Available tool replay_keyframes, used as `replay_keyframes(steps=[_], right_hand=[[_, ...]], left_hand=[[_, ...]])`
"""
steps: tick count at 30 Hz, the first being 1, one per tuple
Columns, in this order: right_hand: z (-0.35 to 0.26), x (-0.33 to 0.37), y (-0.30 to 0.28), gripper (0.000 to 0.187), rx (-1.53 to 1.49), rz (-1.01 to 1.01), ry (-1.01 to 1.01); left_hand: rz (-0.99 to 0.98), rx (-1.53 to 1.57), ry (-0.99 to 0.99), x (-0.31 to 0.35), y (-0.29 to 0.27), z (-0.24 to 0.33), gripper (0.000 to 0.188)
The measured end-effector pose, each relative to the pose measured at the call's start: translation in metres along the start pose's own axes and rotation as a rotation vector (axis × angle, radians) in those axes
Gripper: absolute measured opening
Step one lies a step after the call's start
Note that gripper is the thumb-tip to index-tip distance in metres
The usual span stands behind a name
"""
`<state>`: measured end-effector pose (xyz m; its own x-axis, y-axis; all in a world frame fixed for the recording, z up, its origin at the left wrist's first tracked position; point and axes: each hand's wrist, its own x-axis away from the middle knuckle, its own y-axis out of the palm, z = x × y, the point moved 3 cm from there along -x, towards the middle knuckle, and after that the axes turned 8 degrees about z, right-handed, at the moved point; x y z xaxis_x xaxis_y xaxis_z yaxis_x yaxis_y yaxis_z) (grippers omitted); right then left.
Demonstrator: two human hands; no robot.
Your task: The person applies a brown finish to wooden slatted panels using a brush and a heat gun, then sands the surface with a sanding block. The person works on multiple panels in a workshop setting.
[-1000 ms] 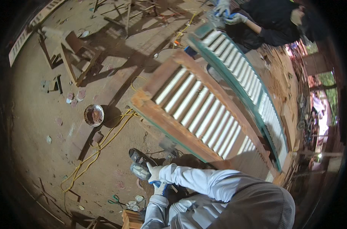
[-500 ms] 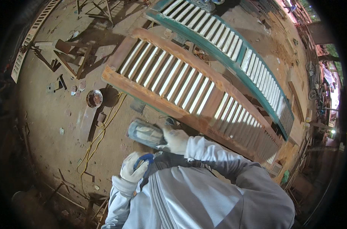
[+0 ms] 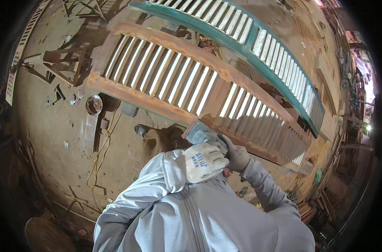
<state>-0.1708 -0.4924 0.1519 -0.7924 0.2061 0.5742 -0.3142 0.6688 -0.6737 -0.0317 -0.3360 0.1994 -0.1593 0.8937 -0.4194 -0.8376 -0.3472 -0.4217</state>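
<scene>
Both my hands, in pale work gloves, are on a dusty grey-blue handheld power tool, which looks like a belt sander. My left hand is closed over its near side, fingers curled and fingertips hidden. The fingers of my right hand wrap round its rear end. The tool's front end is at the near edge of a brown wooden louvred shutter; I cannot tell whether it touches the wood. The shutter's frame has rough, orange-brown patches, and bright light shows between its slats.
Beyond lies a second louvred shutter with a green frame and whitish slats. To the left are a round tin, a yellow cord and a wooden trestle. My shoe shows on the dirt floor.
The tool has moved right, up to the shutter's near edge. My left hand has left a blue thing near my body and closed on the tool. The view has shifted slightly.
</scene>
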Motion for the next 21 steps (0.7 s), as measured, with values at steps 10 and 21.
replay_keyframes(steps=[10,21], right_hand=[[0.032,0.010,0.024,0.095,-0.123,0.081,-0.023],[-0.026,-0.013,0.128,0.046,-0.543,0.120,-0.069]], left_hand=[[-0.076,-0.078,0.054,-0.013,0.038,-0.010,0.038],[-0.123,-0.070,0.057,0.020,-0.007,-0.018,0.029]])
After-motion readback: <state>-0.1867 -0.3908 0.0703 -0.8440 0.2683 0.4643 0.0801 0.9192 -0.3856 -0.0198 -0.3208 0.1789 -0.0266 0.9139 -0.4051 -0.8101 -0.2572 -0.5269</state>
